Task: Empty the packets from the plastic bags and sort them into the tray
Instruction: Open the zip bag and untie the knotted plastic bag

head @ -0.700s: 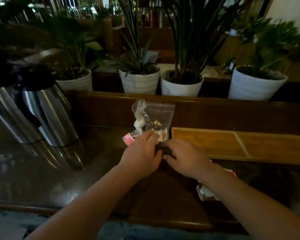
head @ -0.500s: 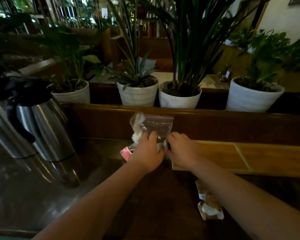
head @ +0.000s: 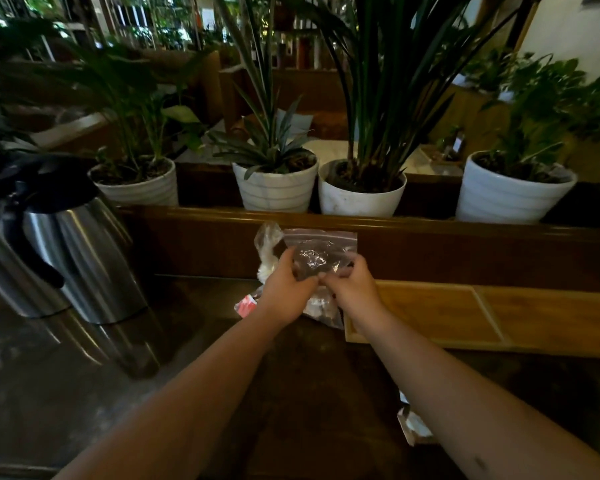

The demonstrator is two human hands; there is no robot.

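Note:
A clear zip-top plastic bag (head: 321, 251) stands upright against the wooden back rail at the middle of the counter. My left hand (head: 284, 289) grips its left side and my right hand (head: 352, 287) pinches its lower right corner. Behind it leans a second crumpled clear bag (head: 267, 244) with white contents. A red and white packet (head: 246, 304) lies on the counter under my left wrist. More clear plastic with pale packets (head: 321, 306) sits below my hands. The two-compartment wooden tray (head: 478, 315) lies to the right of them.
Two steel thermos jugs (head: 80, 258) with black handles stand at the left. Another bag of packets (head: 413, 424) lies near the front, half hidden by my right forearm. White plant pots (head: 276, 187) line the ledge behind the rail.
Both hands have moved up and away from me onto the zip-top bag. The view has tilted down, so the tray and counter sit lower in frame.

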